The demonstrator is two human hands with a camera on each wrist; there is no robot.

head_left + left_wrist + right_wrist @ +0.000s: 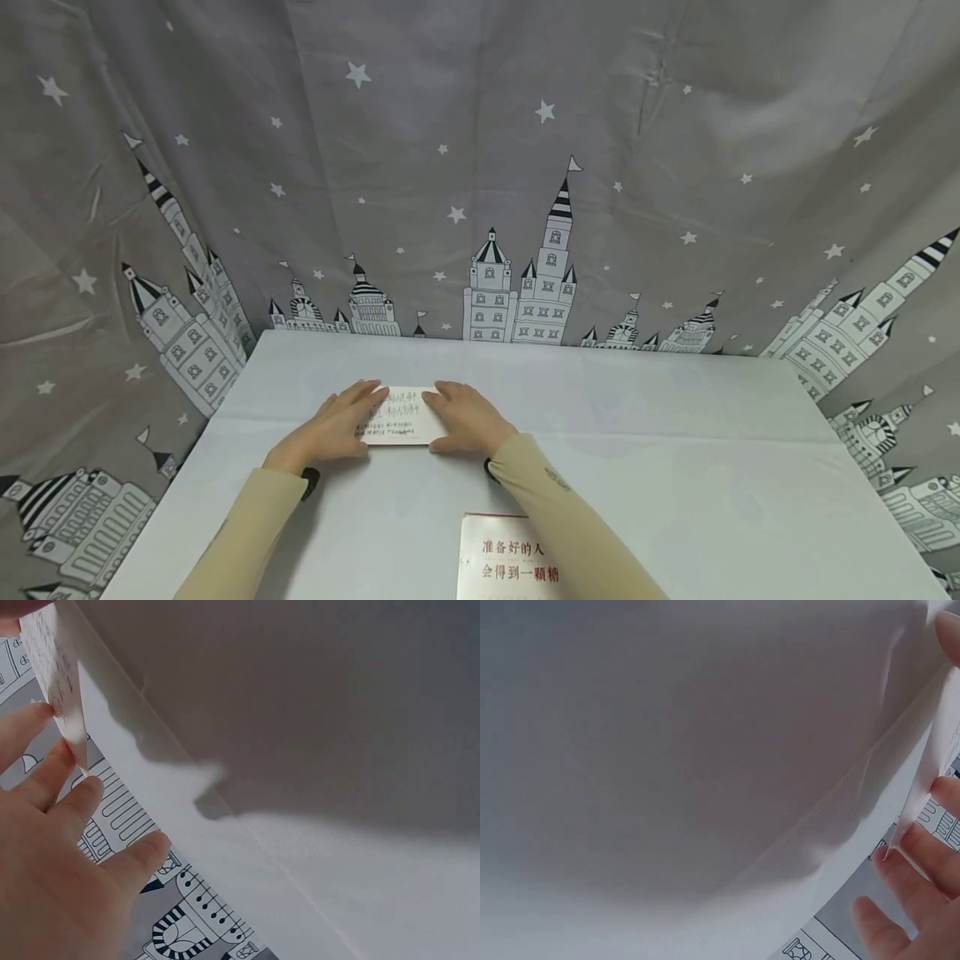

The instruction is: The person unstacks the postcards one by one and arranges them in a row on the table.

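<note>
Nearest to the head camera come two light tan sleeves, the left sleeve [240, 533] rising from the bottom edge and the right sleeve [581, 525] slanting inward across part of a white booklet [498, 527]; two lines of dark red Chinese characters run over the booklet, a thin red line marks its top edge, and the frame cuts off its lower part; dark bands show at both wrists.

Farther off, toward the left part of the white table [712, 467], the left hand [337, 425] and the right hand [471, 423] hold a pale card [411, 421] between them, one at each short end; each thumb sits by the near edge, the forefingers reach to the far edge, and the gap between thumb and forefinger is about as wide as the card; both wrist views show the other fingers somewhat spread, some of their tips touching the card; handwriting in several dark lines covers its face, too small to read; whether the card touches the tabletop I cannot tell; shadows of the hands fall on the white surface; behind the table hangs a grey curtain [420, 92] printed with white stars and black-and-white castles.
</note>
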